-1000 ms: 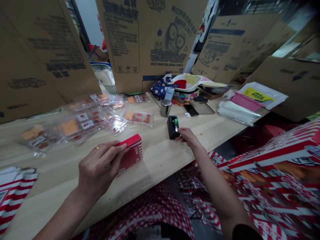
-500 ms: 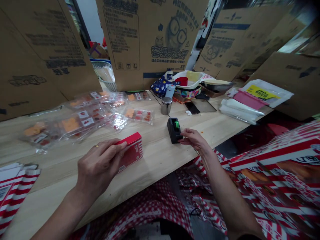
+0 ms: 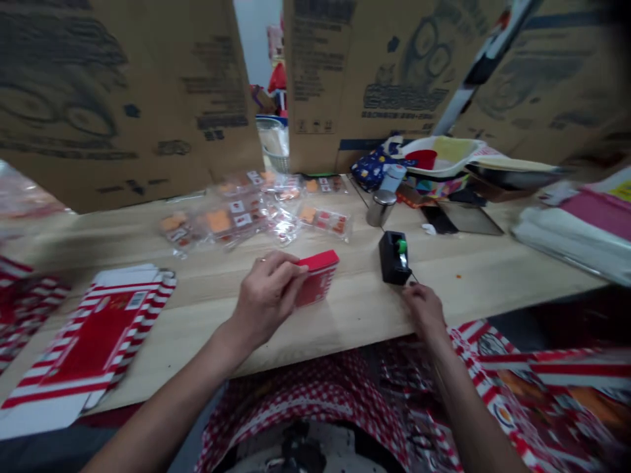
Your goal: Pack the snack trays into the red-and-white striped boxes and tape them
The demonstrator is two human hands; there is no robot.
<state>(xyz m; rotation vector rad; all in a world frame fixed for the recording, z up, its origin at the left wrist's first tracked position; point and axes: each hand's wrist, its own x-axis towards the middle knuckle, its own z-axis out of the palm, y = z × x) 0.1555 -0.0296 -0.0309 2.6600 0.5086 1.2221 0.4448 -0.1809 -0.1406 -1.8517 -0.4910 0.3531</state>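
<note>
My left hand [image 3: 271, 295] grips a small red box [image 3: 318, 279] by its left end, thumb on the near side, holding it upright at the table surface. The box has a red top and a red-and-white striped edge. To the right stands a black tape dispenser [image 3: 394, 259] with a green roll core [image 3: 401, 246]. My right hand [image 3: 424, 307] is just in front of the dispenser's near end, its fingers pinched together on the end of the tape. The strip itself barely shows, and the fingers are somewhat blurred.
Bagged sweets [image 3: 231, 220] lie along the back of the wooden table [image 3: 276, 348]. A metal canister [image 3: 381, 207] stands behind the dispenser, a phone [image 3: 438, 219] to its right. Flat striped cartons [image 3: 93, 335] lie at left. Cardboard boxes [image 3: 394, 79] wall the back.
The view has swung left, bringing more of the striped cartons in. My right hand has drawn slightly back from the dispenser, fingers pinched. My left hand keeps hold of the red box.
</note>
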